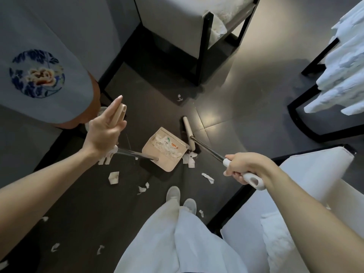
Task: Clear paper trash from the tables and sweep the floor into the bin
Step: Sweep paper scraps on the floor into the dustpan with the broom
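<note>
A beige dustpan [167, 162] stands on the dark floor, filled with torn paper [167, 146]. My left hand [104, 131] holds the beige top of its long handle [120, 115], with some fingers stretched out. My right hand [242, 168] grips the white handle [254, 180] of a broom whose beige head [188, 133] lies at the pan's right edge. A paper scrap [189, 159] lies by the broom head. Other scraps [114, 177] are strewn over the floor near my shoes [173, 194].
A round table with a grey cloth and blue flower emblem [37, 73] stands at left. A black-framed chair [199, 26] is ahead, another [315, 103] with white cloth at right, and a white seat [295, 194] close on my right. One scrap [179, 97] lies by the far chair leg.
</note>
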Action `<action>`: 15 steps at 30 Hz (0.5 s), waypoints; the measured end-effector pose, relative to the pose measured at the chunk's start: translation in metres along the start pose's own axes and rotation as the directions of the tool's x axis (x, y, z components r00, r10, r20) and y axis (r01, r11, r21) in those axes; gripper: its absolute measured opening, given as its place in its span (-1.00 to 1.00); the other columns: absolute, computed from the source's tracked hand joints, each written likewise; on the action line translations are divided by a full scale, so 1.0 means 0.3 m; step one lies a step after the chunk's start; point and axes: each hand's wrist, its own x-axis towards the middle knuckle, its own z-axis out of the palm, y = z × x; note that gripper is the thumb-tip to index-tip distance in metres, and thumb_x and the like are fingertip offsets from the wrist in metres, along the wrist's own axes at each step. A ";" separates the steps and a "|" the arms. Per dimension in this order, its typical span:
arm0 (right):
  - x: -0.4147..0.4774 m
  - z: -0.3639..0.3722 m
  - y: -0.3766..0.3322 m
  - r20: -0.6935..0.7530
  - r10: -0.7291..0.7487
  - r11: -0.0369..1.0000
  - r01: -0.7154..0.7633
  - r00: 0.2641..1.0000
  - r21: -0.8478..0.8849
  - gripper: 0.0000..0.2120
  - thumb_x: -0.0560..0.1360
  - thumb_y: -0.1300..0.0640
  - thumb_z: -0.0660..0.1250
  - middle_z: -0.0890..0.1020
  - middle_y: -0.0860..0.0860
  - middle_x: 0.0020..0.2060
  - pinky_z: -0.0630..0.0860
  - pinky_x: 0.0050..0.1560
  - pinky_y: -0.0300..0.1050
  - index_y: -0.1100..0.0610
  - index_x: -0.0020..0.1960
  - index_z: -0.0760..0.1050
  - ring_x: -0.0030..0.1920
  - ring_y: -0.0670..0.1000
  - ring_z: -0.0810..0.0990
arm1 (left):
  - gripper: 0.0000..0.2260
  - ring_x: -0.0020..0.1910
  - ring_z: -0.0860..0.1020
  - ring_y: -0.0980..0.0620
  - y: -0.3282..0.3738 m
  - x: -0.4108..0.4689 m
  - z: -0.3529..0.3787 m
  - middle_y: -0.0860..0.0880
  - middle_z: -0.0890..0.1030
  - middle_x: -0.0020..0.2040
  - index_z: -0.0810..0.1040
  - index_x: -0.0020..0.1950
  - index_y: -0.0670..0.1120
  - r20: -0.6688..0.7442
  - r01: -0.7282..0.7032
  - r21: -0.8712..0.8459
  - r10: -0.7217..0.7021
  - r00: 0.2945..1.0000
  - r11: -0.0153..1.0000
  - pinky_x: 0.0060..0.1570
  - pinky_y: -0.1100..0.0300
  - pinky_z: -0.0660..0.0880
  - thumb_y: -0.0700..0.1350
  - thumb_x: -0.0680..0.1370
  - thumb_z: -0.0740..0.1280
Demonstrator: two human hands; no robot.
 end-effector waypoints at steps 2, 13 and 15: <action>-0.020 -0.024 -0.022 0.007 -0.009 1.000 0.009 1.000 -0.011 -0.48 0.55 0.35 0.24 0.39 0.03 -0.38 0.31 -0.53 -0.29 -0.01 0.43 0.28 -0.50 -0.09 0.31 | -0.43 0.23 0.46 0.24 -0.007 -0.019 -0.017 0.11 0.47 0.28 0.31 0.47 0.09 -0.030 0.001 -0.008 -0.001 1.000 1.000 0.15 0.53 0.35 -0.31 0.54 0.33; -0.002 -0.168 -0.418 -0.138 -0.172 0.975 0.150 0.975 -0.162 -0.56 0.53 0.36 0.28 0.41 0.07 -0.40 0.34 -0.51 -0.24 0.24 0.38 0.32 -0.51 -0.05 0.33 | -0.43 0.29 0.44 0.16 -0.055 0.131 -0.113 0.07 0.42 0.37 0.30 0.49 0.07 -0.116 0.021 -0.010 -0.022 0.993 1.000 0.18 0.38 0.41 -0.31 0.54 0.31; 0.040 -0.187 -0.545 -0.143 -0.204 0.950 0.160 0.968 -0.269 -0.55 0.52 0.34 0.29 0.45 0.12 -0.35 0.35 -0.37 -0.12 0.30 0.39 0.33 -0.42 0.04 0.37 | -0.43 0.25 0.45 0.21 -0.054 0.191 -0.134 0.09 0.42 0.36 0.30 0.49 0.06 -0.115 0.014 -0.001 -0.014 0.993 1.000 0.14 0.45 0.40 -0.31 0.54 0.32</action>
